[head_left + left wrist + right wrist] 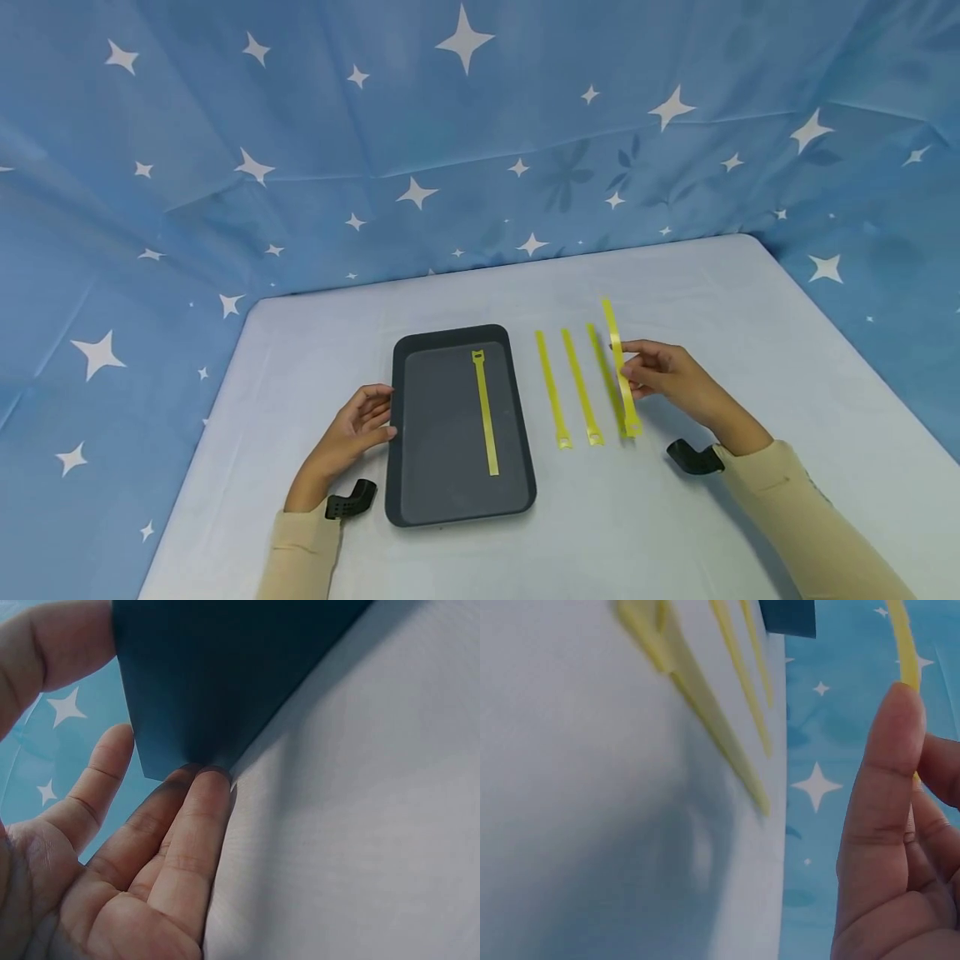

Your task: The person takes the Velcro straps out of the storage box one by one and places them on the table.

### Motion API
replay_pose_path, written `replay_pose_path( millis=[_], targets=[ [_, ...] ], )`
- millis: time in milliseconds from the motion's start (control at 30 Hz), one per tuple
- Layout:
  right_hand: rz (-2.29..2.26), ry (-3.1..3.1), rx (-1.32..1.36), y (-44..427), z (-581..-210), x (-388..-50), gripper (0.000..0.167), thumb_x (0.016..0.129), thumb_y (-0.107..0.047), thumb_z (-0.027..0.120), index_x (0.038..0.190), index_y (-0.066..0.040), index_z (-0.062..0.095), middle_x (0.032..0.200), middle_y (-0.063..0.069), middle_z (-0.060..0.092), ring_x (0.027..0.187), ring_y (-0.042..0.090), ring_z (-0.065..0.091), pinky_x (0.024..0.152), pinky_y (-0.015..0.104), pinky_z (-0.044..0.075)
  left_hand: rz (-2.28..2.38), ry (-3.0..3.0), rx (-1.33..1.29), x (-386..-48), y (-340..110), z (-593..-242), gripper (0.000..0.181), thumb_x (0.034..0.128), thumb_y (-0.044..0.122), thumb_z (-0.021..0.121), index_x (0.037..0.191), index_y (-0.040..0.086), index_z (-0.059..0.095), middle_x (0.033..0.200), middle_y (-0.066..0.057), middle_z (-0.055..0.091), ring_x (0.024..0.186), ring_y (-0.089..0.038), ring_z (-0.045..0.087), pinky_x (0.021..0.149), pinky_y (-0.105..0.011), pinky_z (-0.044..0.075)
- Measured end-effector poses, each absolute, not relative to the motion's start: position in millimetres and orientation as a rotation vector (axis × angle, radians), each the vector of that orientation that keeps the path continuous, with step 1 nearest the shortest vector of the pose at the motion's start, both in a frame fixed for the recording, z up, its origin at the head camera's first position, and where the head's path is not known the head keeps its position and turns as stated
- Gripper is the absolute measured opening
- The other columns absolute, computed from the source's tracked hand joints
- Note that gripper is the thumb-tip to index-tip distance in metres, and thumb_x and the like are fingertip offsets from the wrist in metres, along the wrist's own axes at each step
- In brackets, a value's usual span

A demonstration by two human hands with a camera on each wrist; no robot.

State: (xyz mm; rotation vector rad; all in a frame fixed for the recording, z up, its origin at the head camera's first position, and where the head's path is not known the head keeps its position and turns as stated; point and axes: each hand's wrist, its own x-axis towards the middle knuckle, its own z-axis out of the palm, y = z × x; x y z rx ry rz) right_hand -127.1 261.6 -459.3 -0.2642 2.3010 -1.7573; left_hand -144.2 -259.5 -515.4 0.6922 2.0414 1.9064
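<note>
My right hand (pixel 660 375) pinches a yellow hook-and-loop cable tie (pixel 614 342) between thumb and fingers, raised off the table with its slotted end low. In the right wrist view, part of this cable tie (pixel 905 645) shows above the thumb tip. Three similar cable ties (pixel 551 387) lie side by side on the table, left of that hand. A dark grey tray (pixel 435 492) holds another yellow cable tie (pixel 486 417) lying lengthwise, slotted end away from me. My left hand (pixel 352 433) touches the tray's left side, its longer fingers (pixel 199 825) extended against the outer wall.
The table (pixel 645 533) wears a white cloth. Behind it hangs a blue curtain (pixel 315 125) with white stars. A black wrist device sits on the left wrist (pixel 351 500) and another on the right wrist (pixel 693 458).
</note>
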Motion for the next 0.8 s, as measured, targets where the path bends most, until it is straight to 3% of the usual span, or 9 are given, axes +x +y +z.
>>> replay_pose_path(
  millis=[800],
  targets=[
    [-1.446, 2.353, -0.096, 283, -474, -147, 0.052, 0.108, -0.002, 0.063, 0.150, 0.022, 0.043, 0.098, 0.014, 0.070, 0.077, 0.017, 0.069, 0.070, 0.028, 0.065, 1.917, 2.034, 0.646, -143, -259, -513, 0.059, 0.0983, -0.011, 0.064, 0.147, -0.024, 0.033, 0.151, -0.052, 0.035, 0.134, -0.002, 0.058, 0.111, -0.018, 0.049]
  ],
)
